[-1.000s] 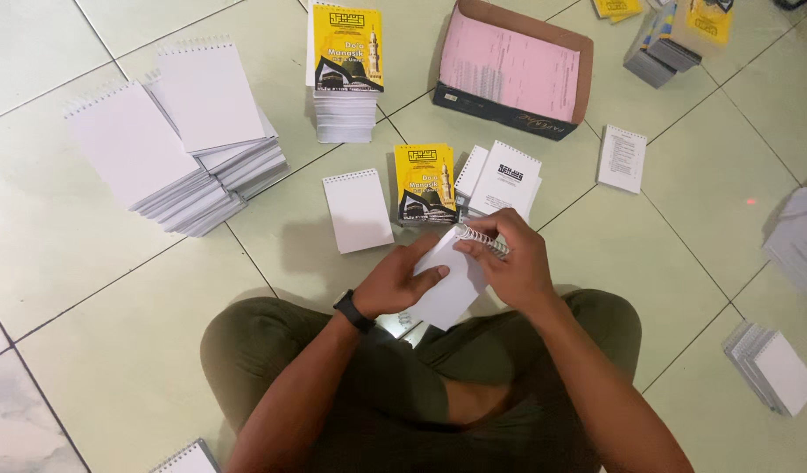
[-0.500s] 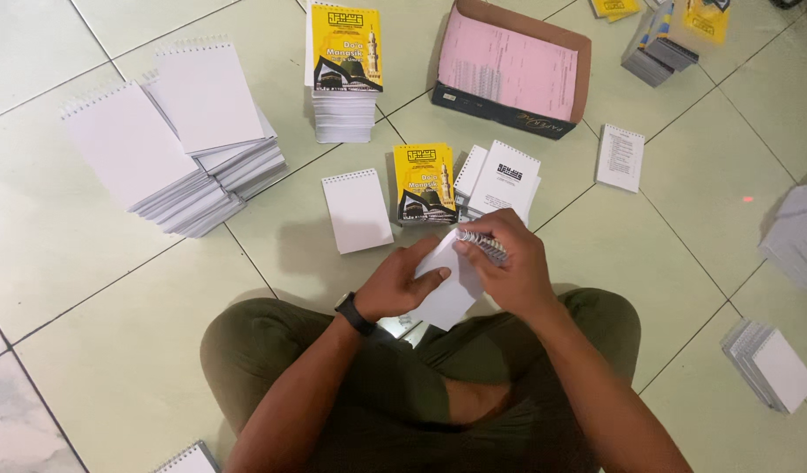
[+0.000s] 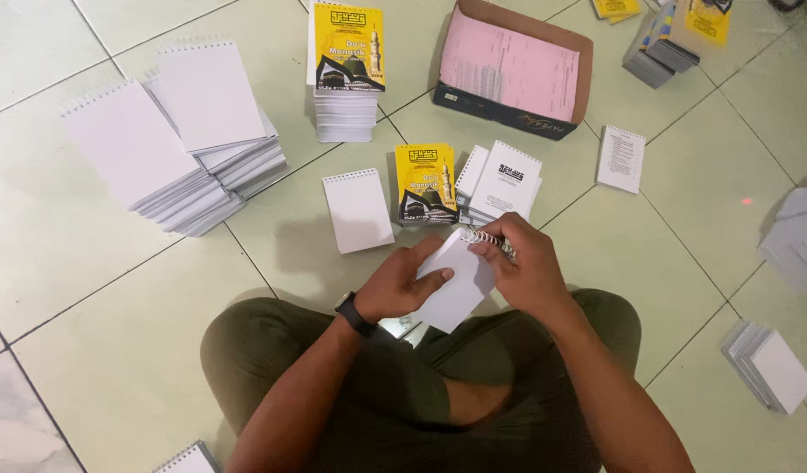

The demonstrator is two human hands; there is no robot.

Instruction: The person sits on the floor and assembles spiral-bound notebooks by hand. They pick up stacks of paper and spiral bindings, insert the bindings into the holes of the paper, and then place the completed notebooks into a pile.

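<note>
Both hands on 1 white booklet (image 3: 454, 289): left hand (image 3: 402, 285) cradles it, right hand (image 3: 524, 267) fingers pinching its spiral (image 3: 491, 240), above the floor (image 3: 649, 254).

— What colours are showing on the floor (image 3: 114, 350)?

— Pale greenish-cream tiles with grey grout lines are carrying white spiral pads (image 3: 171, 144) and yellow-and-black covered booklets (image 3: 425, 182). A brown cardboard box (image 3: 516, 66) is holding pink sheets.

— And in the hands?

— The left hand (image 3: 403, 285), wearing a black wristwatch (image 3: 355, 314), and the right hand (image 3: 526, 263) are gripping a plain white booklet (image 3: 456, 280) with a silver wire spiral. Olive-green trousers (image 3: 395, 403) are filling the foreground.
</note>
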